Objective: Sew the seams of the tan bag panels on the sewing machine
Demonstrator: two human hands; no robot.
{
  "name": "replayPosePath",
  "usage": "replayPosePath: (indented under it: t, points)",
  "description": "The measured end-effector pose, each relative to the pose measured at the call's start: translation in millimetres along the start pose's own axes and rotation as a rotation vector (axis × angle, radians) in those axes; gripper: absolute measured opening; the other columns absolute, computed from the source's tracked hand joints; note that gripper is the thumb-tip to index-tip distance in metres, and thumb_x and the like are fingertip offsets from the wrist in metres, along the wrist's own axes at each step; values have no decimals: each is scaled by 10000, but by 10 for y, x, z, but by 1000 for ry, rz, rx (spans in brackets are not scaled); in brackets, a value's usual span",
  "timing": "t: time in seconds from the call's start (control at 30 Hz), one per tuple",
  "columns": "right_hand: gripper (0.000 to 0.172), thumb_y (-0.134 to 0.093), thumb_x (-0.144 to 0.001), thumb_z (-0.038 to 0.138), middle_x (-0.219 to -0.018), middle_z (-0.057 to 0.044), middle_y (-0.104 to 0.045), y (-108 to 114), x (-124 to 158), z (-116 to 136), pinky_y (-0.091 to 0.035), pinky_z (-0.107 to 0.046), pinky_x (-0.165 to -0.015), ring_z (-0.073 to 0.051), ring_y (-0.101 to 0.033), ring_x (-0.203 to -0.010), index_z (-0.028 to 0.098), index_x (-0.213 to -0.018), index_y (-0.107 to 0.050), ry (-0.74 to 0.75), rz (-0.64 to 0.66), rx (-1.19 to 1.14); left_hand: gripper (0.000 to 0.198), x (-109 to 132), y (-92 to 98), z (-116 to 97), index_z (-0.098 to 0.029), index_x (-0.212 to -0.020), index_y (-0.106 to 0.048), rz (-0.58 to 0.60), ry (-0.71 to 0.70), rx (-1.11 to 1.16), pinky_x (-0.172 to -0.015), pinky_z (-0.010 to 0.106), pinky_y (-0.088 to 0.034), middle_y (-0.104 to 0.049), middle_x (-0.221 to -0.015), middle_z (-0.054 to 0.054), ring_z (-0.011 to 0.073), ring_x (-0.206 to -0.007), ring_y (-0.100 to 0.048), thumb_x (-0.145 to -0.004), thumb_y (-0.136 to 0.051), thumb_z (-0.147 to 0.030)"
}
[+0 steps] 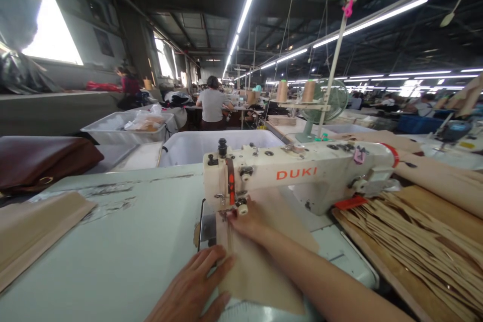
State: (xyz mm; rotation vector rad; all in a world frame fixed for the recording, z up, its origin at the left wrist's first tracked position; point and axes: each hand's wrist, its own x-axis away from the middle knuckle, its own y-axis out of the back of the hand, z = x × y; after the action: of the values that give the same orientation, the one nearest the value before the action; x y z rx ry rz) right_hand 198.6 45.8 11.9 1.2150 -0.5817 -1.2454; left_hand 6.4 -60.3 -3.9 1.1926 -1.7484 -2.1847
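A beige panel (264, 271), which looks like leather or fabric, lies on the bed of a white DUKI sewing machine (302, 173). Its left edge runs back under the presser foot. My left hand (199, 282) rests at the panel's near left edge, fingers spread and touching it. My right hand (247, 219) reaches across the panel beside the presser foot, under the machine head. Its thumb points at the needle area while other fingers lie apart from it, partly hidden by the head and a knob.
Beige strips (411, 246) lie on a brown board to the right. Another beige piece (37, 231) and a brown leather item (45, 161) are on the left. Behind the machine stands a white bin (226, 141). Thread cones (308, 91) stand near a fan. A person (211, 103) sits ahead.
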Motion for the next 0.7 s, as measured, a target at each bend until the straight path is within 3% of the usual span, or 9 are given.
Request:
replayPosePath:
  t: [0.1, 0.17, 0.3, 0.47, 0.7]
  points:
    - [116, -597, -905, 222, -1167, -118, -630, 107, 263, -49, -469, -389, -952, -253, -575, -1094, 168, -986, -661, 47, 8, -41, 503, 51, -13, 15, -280, -1425, -432, 65, 26, 26, -976, 315, -536, -555, -1339, 80, 242, -1167, -594, -943, -555, -351]
    - [127, -610, -901, 199, -1169, -74, -636, 161, 547, -68, -441, -348, -1004, -208, -570, -1110, 188, -1023, -643, 155, 33, -89, 526, 57, -4, 20, -288, -1448, -411, 107, 35, 49, -1005, 331, -521, -535, -1377, 72, 244, -1208, -576, -947, -559, -350]
    - [235, -492, -984, 174, -1254, -19, -634, 153, 972, -81, -242, -381, -1186, -152, -545, -1207, 237, -1186, -592, 406, 31, -152, 565, -34, 66, 4, -299, -1436, -427, 113, 47, 60, -978, 317, -537, -574, -1326, 62, 242, -1162, -604, -901, -608, -326]
    - [288, -503, -968, 150, -1280, -27, -635, 16, 906, -170, -160, -366, -1226, -147, -532, -1252, 224, -1238, -570, 465, 8, -122, 679, -160, 171, -14, -295, -1428, -410, 45, 50, 54, -985, 303, -524, -609, -1268, 48, 241, -1117, -614, -810, -690, -282]
    - [276, -488, -973, 148, -1290, 8, -641, -42, 708, -255, -169, -378, -1222, -145, -532, -1258, 259, -1197, -605, 423, -17, -194, 689, -239, 134, 102, -302, -1444, -399, 106, 106, 82, -1035, 345, -499, -594, -1312, 45, 249, -1184, -588, -820, -690, -288]
